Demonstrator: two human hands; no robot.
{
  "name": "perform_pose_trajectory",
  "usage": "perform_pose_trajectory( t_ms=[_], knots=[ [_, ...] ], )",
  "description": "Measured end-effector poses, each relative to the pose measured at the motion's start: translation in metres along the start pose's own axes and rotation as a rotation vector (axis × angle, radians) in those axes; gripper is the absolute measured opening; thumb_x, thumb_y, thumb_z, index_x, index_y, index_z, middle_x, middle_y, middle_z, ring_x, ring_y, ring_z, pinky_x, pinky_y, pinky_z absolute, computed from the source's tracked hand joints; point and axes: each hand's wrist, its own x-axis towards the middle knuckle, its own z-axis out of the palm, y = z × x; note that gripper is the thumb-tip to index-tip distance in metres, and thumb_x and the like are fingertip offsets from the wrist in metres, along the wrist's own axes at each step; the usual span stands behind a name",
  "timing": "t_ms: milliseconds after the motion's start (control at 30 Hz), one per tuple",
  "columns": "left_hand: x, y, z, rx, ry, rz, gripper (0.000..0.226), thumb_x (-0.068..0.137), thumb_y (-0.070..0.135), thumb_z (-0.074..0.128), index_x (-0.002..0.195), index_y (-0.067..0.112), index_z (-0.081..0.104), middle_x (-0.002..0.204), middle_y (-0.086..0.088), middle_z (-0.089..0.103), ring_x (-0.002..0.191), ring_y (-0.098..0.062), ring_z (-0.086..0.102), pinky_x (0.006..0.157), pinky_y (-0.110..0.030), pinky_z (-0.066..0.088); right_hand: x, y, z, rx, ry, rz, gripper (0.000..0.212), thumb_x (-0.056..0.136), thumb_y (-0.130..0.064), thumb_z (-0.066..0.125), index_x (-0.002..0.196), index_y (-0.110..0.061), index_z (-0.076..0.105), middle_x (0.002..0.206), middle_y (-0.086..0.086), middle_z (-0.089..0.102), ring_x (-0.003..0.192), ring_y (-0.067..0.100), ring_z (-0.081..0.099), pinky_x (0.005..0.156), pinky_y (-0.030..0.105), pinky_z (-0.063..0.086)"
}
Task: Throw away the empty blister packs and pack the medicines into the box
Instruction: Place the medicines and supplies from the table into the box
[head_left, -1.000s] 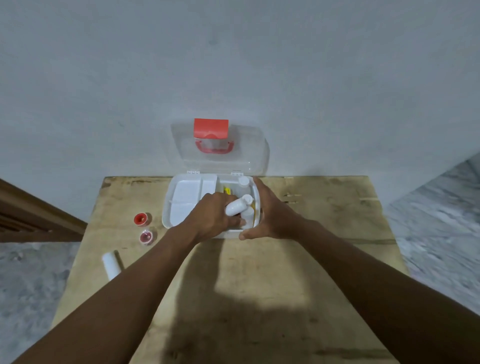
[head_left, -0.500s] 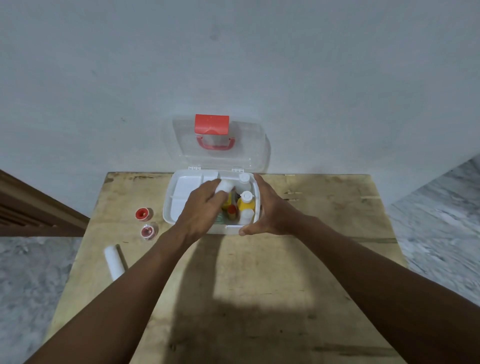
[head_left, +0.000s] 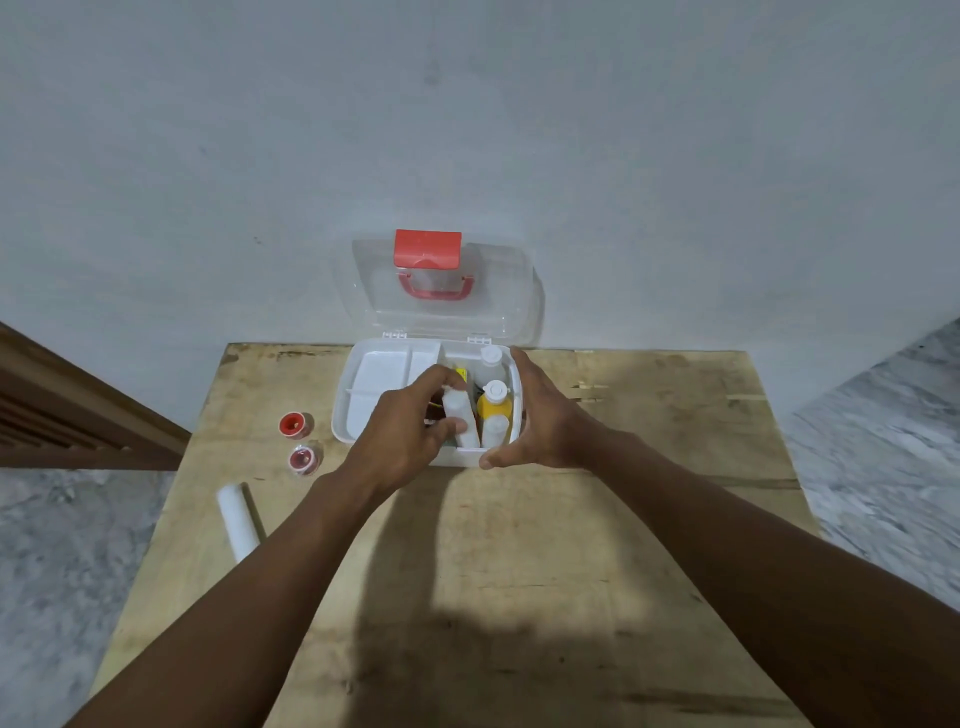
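Your left hand (head_left: 410, 426) pinches a white bottle (head_left: 460, 418) inside the box (head_left: 345, 415). It looks light, hard and smooth, so hold its sides. Your right hand (head_left: 545, 415) cups the box wall, fingers loose.

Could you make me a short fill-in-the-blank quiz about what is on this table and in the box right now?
1. The box's clear lid stands ____ against the wall.
2. The left hand grips a ____ bottle inside the box.
3. The white roll lies ____ the box, on the wooden table.
4. The right hand rests on the box's ____ side.

Missing words: open; white; outside; right
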Motion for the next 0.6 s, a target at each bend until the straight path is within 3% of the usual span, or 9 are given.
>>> perform_pose_trajectory(
  t_ms=[133,300,400,500,600],
  knots=[
    [0.006,-0.001,0.009,0.092,-0.02,-0.004,0.028,0.078,0.015,0.079,0.1,0.022,0.062,0.09,0.003,0.068,0.079,-0.013,0.066,0.078,-0.037,0.056,-0.002,-0.001,-0.001,-0.002,-0.011,0.019,0.145,0.036,-0.067,0.09,0.153,-0.034,0.011,0.151,-0.014,0.034,0.14,0.014,0.037,0.11,0.046,0.043],
    [0.011,0.004,0.015,0.154,-0.023,-0.017,0.025,0.08,0.019,0.078,0.103,0.016,0.069,0.084,-0.003,0.07,0.079,-0.022,0.066,0.074,-0.033,0.052,-0.003,-0.001,-0.001,-0.005,-0.011,0.021,0.145,0.039,-0.064,0.091,0.154,-0.033,0.009,0.152,-0.014,0.032,0.141,0.013,0.035,0.111,0.044,0.042],
    [0.013,0.004,0.019,0.209,-0.055,0.013,0.022,0.089,0.015,0.067,0.11,0.015,0.073,0.089,-0.005,0.074,0.086,-0.026,0.067,0.072,-0.026,0.048,-0.004,-0.002,-0.001,-0.013,-0.017,0.025,0.144,0.042,-0.062,0.09,0.155,-0.032,0.005,0.155,-0.013,0.027,0.144,0.013,0.031,0.113,0.044,0.039],
    [0.017,0.005,0.019,0.237,-0.05,0.018,0.026,0.094,0.01,0.058,0.113,0.015,0.074,0.099,-0.009,0.075,0.09,-0.03,0.066,0.077,-0.03,0.05,-0.005,-0.003,-0.002,-0.012,-0.024,0.014,0.144,0.043,-0.061,0.089,0.155,-0.031,0.003,0.157,-0.011,0.024,0.146,0.013,0.027,0.116,0.043,0.036],
    [0.019,0.004,0.019,0.202,-0.021,-0.049,0.023,0.091,0.014,0.064,0.112,0.014,0.072,0.094,-0.009,0.075,0.089,-0.027,0.068,0.078,-0.03,0.052,-0.005,-0.002,-0.002,-0.017,-0.016,0.017,0.144,0.044,-0.06,0.089,0.155,-0.029,0.004,0.157,-0.01,0.025,0.146,0.013,0.027,0.116,0.044,0.036]
  ],
)
